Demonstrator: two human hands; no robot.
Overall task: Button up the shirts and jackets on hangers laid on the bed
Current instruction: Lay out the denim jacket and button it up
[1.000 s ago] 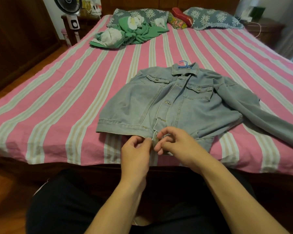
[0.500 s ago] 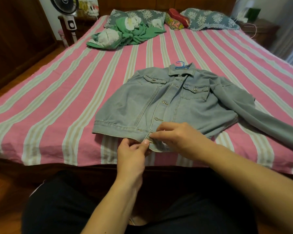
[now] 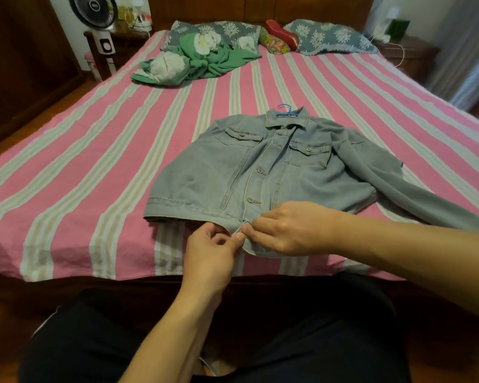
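Bed (image 3: 94, 189): hands perhaps hide jacket (image 3: 205, 172) button.

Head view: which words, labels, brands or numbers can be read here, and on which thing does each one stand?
Fan: a small white mark on the centre hub, too blurred to read.
Denim jacket: no readable label or print.
Nothing else carries legible text.

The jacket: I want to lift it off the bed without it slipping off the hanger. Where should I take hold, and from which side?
Probably grip the blue hanger hook poking out past the collar, coming from the headboard side. The jacket lies flat, front up, collar pointing away, so the hook is the one firm part exposed. Both hands, left and right, pinch the hem now.
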